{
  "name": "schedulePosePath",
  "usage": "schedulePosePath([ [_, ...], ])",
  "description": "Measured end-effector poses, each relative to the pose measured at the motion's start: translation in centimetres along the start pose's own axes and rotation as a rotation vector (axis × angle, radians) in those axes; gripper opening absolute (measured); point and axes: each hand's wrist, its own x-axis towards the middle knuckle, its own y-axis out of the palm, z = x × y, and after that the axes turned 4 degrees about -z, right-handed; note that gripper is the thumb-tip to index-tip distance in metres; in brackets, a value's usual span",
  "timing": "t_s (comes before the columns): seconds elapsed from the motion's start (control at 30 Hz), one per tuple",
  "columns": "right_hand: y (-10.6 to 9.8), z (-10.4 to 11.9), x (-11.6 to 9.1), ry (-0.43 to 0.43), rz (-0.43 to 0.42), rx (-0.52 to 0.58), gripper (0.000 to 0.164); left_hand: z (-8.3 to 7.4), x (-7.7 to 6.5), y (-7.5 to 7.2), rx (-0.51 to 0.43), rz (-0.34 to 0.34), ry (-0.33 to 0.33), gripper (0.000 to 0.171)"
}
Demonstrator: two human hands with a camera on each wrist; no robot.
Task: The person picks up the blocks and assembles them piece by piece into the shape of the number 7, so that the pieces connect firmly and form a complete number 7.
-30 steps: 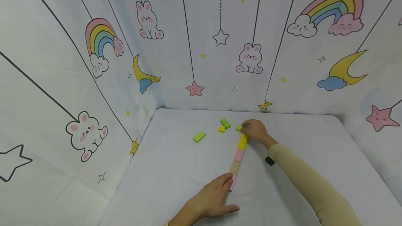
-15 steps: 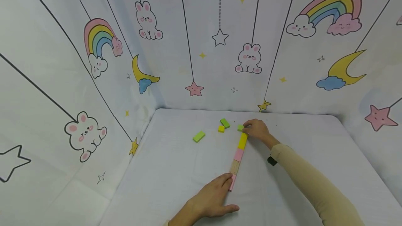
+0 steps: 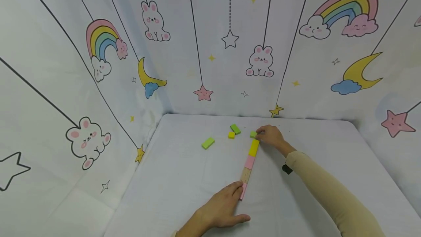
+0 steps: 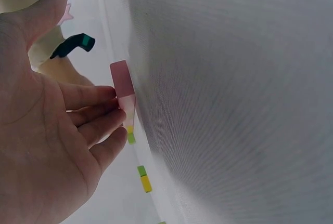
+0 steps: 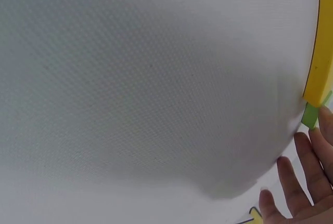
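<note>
A straight row of blocks runs away from me on the white table: a pink block nearest, then a plain wooden block, another pink block and a yellow block. My left hand lies beside the near end, its extended fingertips touching the side of the nearest pink block, thumb spread away. At the far end my right hand pinches a small green block between thumb and fingers. In the right wrist view this green block sits right at the end of the yellow block.
Left of the row's far end lie a green block, a small yellow cube and a light green block. A dark wrist strap shows on the right arm. Printed cloth walls border the table's back and left.
My right hand has shifted slightly right with the green block, bringing it more in line with the row's far end. My left hand stays in place.
</note>
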Motion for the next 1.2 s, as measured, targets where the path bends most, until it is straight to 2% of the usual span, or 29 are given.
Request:
schedulePosePath([
  [0.27, 0.2, -0.4, 0.1, -0.019, 0.000, 0.003, 0.034, 0.0, 0.0, 0.0, 0.003, 0.005, 0.001, 0.093],
  [0.67, 0.3, -0.7, 0.2, -0.102, -0.041, -0.051, 0.023, -0.2, 0.0, -0.5, -0.002, 0.007, 0.000, 0.092],
  [1.0, 0.0, -1.1, -0.1, -0.078, -0.030, -0.031, 0.022, -0.2, 0.1, -0.4, -0.001, 0.015, -0.007, 0.093],
  [1.2, 0.1, -1.6, -0.1, -0.093, -0.032, -0.027, 0.022, -0.1, 0.1, -0.2, -0.007, 0.014, -0.011, 0.092],
])
